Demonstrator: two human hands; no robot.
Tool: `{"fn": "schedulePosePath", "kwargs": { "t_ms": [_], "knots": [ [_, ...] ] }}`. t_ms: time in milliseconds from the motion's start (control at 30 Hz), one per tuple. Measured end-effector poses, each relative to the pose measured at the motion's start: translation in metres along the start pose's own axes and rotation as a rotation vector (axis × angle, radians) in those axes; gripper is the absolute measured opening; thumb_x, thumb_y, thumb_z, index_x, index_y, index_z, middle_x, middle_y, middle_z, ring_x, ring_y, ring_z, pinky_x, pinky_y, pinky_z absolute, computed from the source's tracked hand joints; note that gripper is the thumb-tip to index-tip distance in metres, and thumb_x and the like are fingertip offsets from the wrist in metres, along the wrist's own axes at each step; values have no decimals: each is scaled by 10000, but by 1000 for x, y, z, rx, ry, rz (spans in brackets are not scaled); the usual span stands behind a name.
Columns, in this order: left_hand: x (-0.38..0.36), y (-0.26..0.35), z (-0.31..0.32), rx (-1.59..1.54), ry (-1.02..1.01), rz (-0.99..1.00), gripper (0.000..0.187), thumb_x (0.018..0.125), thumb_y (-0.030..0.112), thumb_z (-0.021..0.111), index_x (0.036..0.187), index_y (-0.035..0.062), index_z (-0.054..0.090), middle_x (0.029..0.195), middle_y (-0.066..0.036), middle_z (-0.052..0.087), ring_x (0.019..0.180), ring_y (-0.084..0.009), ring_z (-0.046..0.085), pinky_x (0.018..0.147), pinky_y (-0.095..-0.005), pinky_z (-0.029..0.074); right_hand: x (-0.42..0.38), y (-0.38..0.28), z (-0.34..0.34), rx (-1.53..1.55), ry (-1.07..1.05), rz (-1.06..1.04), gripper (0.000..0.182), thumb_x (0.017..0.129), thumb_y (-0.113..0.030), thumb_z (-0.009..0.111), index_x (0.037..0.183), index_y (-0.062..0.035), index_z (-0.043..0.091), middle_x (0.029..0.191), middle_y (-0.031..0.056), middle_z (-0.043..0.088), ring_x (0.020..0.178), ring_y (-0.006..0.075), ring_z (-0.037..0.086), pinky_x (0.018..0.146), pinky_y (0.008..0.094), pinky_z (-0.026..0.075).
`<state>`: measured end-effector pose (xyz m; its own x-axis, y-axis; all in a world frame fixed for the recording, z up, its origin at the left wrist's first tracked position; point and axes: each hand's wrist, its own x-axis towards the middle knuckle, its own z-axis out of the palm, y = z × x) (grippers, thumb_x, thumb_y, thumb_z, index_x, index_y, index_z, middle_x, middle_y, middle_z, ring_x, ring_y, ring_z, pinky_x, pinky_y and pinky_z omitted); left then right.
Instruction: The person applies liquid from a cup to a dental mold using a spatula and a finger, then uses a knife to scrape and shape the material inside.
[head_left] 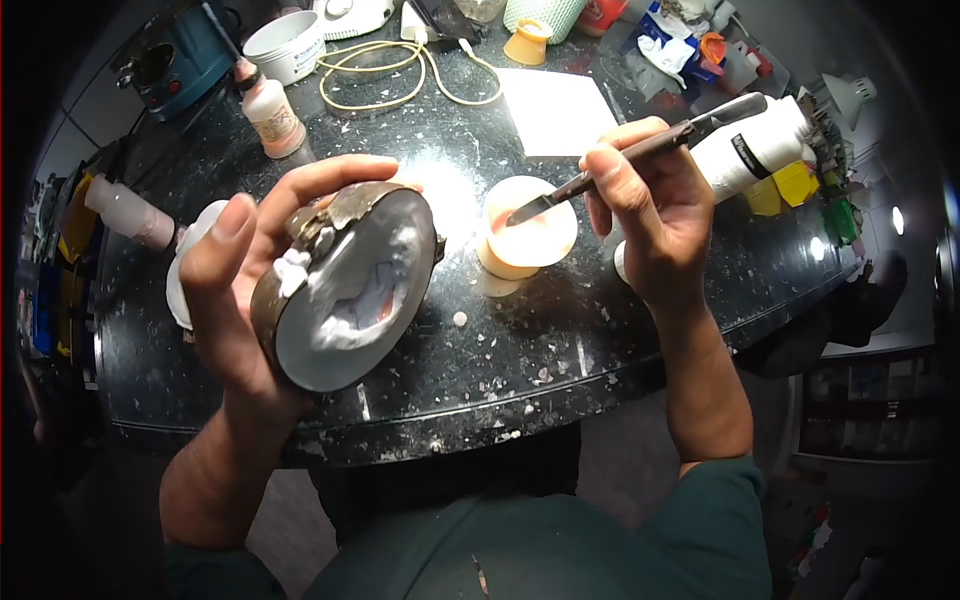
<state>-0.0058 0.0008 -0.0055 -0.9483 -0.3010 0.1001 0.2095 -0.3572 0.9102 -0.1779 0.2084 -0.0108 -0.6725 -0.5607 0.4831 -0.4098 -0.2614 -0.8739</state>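
Note:
My left hand (240, 270) grips a dental flask half (345, 290), a dull brown metal ring filled with grey-white plaster. Its face is tilted toward me, with a hollow in the middle showing white edges and a small pinkish patch. White lumps cling to the ring near my thumb. In my right hand (650, 205) is a wax knife (625, 160) with a dark handle and a metal blade at each end. Its lower blade tip reaches over the mouth of a small pale cup (500, 262), at the pale pink mix inside.
A squeeze bottle (270, 115) stands behind my left hand, near a white tub (285, 48). Yellow cable (370, 105) loops across the bench by a white sheet (558, 112). Another bottle (130, 212) lies at left; a white bottle (750, 150) is beyond my right hand.

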Motion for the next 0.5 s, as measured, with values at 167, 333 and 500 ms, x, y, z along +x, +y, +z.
{"fn": "schedulePosePath", "kwargs": {
  "t_ms": [167, 333, 500],
  "knots": [
    [1, -2, -2, 16, -12, -49, 807, 977, 581, 295, 1365, -113, 431, 1272, -324, 572, 1137, -377, 637, 961, -443, 559, -4, 7, 3, -123, -27, -70, 81, 972, -65, 647, 972, -8, 590, 768, 27, 583, 555, 49, 506, 492, 198, 395],
    [0, -3, 0, -135, -3, -28, 812, 978, 587, 337, 1371, -119, 414, 1282, -341, 548, 1137, -424, 608, 951, -508, 551, -6, 9, -2, -59, -67, -119, 116, 932, -12, 700, 997, 9, 606, 851, 26, 675, 779, 66, 676, 688, 215, 519],
    [-1, -1, 0, -177, -8, -29, 820, 969, 597, 361, 1375, -114, 409, 1291, -343, 540, 1166, -432, 591, 970, -517, 536, -5, 9, 0, -134, -87, -153, 74, 970, -36, 647, 971, 9, 588, 833, 37, 580, 596, 38, 525, 515, 189, 419]
  ]
}}
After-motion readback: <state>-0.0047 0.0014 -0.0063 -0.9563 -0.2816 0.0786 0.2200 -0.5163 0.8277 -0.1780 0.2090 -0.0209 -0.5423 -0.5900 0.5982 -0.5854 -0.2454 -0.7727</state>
